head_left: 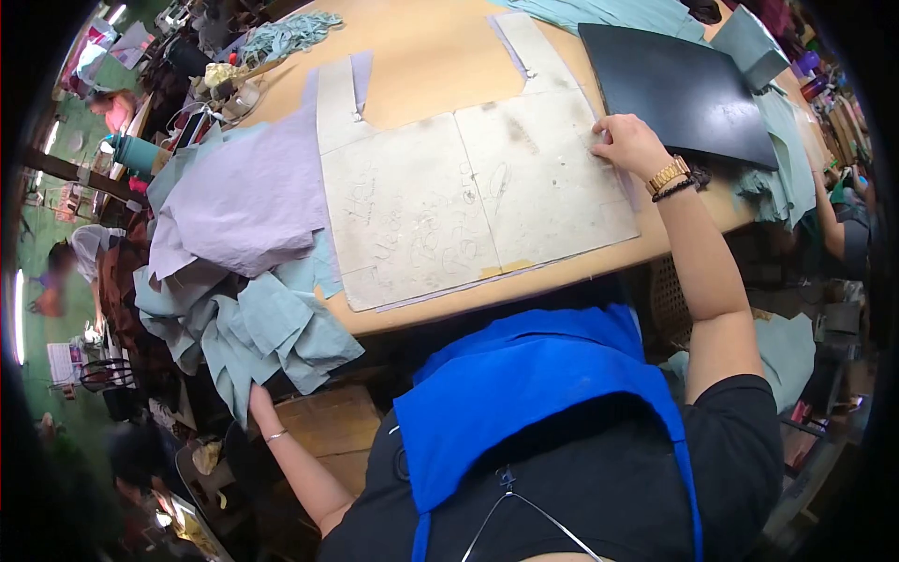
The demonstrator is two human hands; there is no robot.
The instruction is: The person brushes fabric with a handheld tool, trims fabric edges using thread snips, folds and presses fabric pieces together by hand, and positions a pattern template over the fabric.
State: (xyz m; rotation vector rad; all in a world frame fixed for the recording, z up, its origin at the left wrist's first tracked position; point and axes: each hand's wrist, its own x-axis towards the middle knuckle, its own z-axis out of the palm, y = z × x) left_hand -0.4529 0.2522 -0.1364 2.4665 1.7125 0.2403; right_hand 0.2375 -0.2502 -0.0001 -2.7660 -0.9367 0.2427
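A worn cardboard pattern point(421, 201) with handwriting and two upper strips lies flat on the wooden table, and lilac fabric shows along its edges. At the pattern's right edge is my right hand point(629, 145), its thumb and fingers pinched together; what they hold, if anything, is too small to make out. Lilac cloth point(239, 201) lies left of the pattern. Light green cloth point(281, 323) hangs over the table's front left edge. My left hand point(261, 403) is below, at the lower edge of this green cloth, its fingers mostly hidden behind it.
The wooden table point(421, 66) has a dark flat panel point(674, 89) at the right, beside a grey-green box point(749, 47). Green scraps point(290, 36) lie at the back left. A teal bottle point(138, 153) stands at the left. Another person's arm point(829, 220) is at the far right.
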